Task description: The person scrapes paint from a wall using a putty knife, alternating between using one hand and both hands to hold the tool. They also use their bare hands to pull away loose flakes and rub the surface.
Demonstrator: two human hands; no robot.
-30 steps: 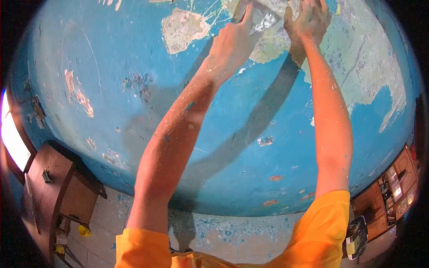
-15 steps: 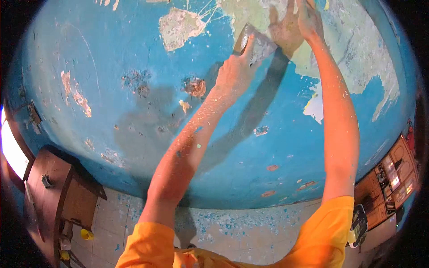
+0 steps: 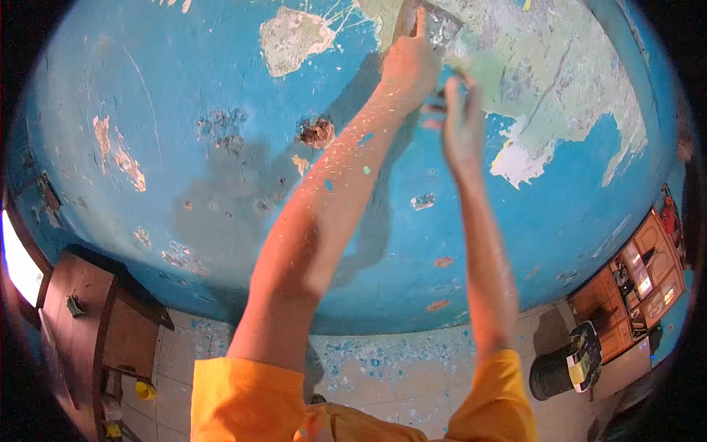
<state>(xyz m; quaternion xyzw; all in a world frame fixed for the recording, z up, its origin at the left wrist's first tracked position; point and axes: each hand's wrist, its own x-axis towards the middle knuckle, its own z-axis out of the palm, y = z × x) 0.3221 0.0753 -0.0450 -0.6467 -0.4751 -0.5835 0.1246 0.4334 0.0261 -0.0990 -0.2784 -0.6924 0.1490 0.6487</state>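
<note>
My left hand (image 3: 409,74) is closed around a scraper (image 3: 442,26) with a broad metal blade, index finger stretched along it. Its blade lies against the wall (image 3: 243,173), where blue paint meets a large pale green, stripped patch (image 3: 549,62). Just below and to the right, my right hand (image 3: 461,121) is blurred by motion, its fingers apart and partly bent, with nothing visible in them. Paint flecks stick to my left forearm. A smaller bare patch (image 3: 293,43) and a rough brownish hole (image 3: 317,132) show left of the scraper.
Blue paint chips litter the tiled floor (image 3: 383,379) along the wall's foot. On the left stands a brown wooden desk (image 3: 77,317), with a yellow cup (image 3: 145,390) beside it. A black bin-like object (image 3: 552,374) and a wooden cabinet (image 3: 600,302) are at right.
My left hand has moved up and slightly right with the scraper. My right hand has come down and left from the upper wall, closer to the left hand.
</note>
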